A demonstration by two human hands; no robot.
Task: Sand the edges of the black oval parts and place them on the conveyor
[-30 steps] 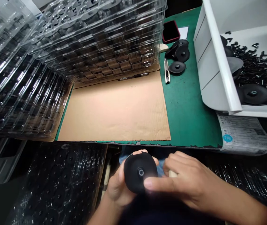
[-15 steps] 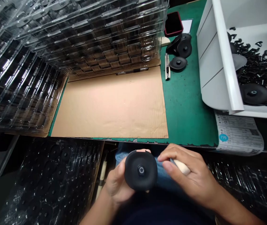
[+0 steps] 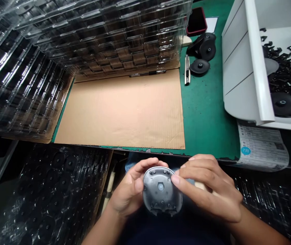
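A round plastic cover (image 3: 162,195) is held up in front of my lap, its shiny grey underside with small pegs and a central socket facing me. My left hand (image 3: 127,190) grips its left side, thumb at the near edge and fingers behind. At the upper right rim, my right hand (image 3: 212,190) touches the cover with thumb and fingertips. A pale-handled tool (image 3: 200,185) is tucked inside that hand, its working end hidden.
Clear plastic trays (image 3: 125,37) are stacked behind and left of a cardboard sheet (image 3: 125,112). Right of it lie a utility knife (image 3: 187,71) and black round parts (image 3: 200,67). A white bin (image 3: 240,68) holds small black pieces; a pen (image 3: 148,73) rests by the trays.
The cover has been turned over from its black outer face to its grey underside. My right hand has moved left onto its rim, keeping the pale-handled tool.
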